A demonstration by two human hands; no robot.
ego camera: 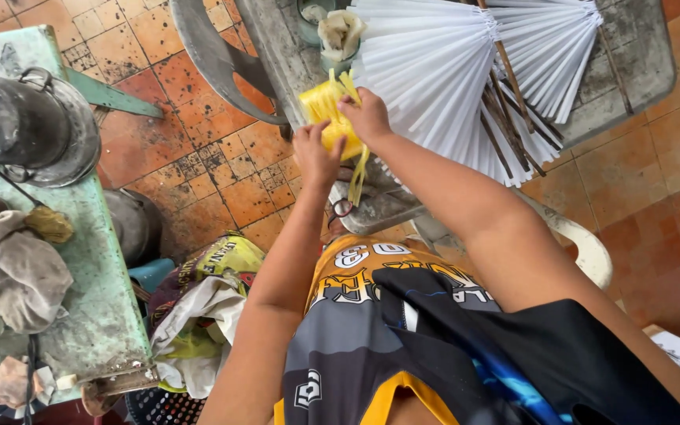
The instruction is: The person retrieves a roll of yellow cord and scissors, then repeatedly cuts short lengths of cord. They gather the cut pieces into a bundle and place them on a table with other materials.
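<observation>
Both my hands meet over a bundle of yellow paper strips [322,102] at the near edge of a worn grey table [639,71]. My left hand [315,154] grips the bundle from below. My right hand [367,115] pinches its upper side, and a loose yellow strip [358,175] dangles beneath. Just right of the bundle lie white pleated paper fans [442,71] with brown wooden ribs [505,126], spread across the table.
A green bench [96,260] at left carries a dented metal pot [33,126], a grey rag [21,271] and a brush. Printed sacks [206,299] lie on the orange tiled floor [190,142]. A white plastic chair arm [588,248] curves at right. A cup of white scraps [338,31] stands on the table.
</observation>
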